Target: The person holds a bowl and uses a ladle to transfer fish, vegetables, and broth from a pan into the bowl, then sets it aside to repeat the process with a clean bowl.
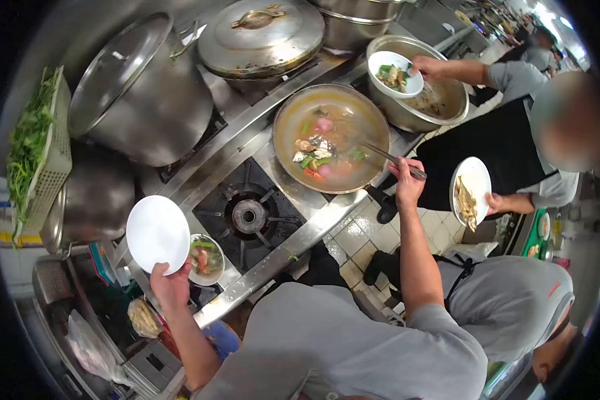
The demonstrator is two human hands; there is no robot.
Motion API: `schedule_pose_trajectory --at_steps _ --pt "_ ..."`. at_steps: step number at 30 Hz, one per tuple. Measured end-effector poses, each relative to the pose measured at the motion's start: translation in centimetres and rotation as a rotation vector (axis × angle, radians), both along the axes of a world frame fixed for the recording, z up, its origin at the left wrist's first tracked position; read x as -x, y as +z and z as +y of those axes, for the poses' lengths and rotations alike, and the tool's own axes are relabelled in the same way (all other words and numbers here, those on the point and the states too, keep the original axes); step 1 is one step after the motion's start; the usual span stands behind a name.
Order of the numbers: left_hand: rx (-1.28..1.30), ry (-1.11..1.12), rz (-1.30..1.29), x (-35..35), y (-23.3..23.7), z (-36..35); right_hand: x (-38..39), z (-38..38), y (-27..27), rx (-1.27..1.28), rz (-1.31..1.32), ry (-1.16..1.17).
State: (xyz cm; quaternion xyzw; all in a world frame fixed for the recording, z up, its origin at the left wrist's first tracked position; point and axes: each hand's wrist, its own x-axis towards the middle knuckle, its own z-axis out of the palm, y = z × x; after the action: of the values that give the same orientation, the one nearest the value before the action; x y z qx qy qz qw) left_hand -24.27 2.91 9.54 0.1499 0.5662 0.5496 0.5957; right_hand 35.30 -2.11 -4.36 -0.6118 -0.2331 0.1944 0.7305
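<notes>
My left hand (pixel 170 287) grips the edge of an empty white bowl or plate (pixel 157 233), held up to the left of the bare burner (pixel 249 215). Just right of that hand stands a small bowl (pixel 192 275) with vegetables and reddish pieces in broth. My right hand (pixel 409 180) is closed around the dark handle of a ladle (pixel 380 152). The ladle's far end dips into a wide pan (pixel 287 113) of soup with green vegetables, pink pieces and pale chunks, so its bowl is hidden.
A co-worker at right holds a bowl of food (pixel 413 83) above a large pot (pixel 460 110) and a plate of fish (pixel 480 180). Another person bends close on my right. Big pots (pixel 173 100), a lidded pot (pixel 260 40) and a basket of greens (pixel 57 143) stand beyond.
</notes>
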Motion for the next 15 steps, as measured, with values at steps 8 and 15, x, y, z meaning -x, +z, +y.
schedule_pose_trajectory --at_steps 8,15 --pt "-0.062 -0.102 -0.007 1.6 0.3 0.9 1.7 -1.8 3.1 -0.151 0.106 -0.05" --pt "-0.05 -0.073 0.008 1.2 0.7 1.1 2.4 -2.6 9.1 -0.108 0.09 -0.048"
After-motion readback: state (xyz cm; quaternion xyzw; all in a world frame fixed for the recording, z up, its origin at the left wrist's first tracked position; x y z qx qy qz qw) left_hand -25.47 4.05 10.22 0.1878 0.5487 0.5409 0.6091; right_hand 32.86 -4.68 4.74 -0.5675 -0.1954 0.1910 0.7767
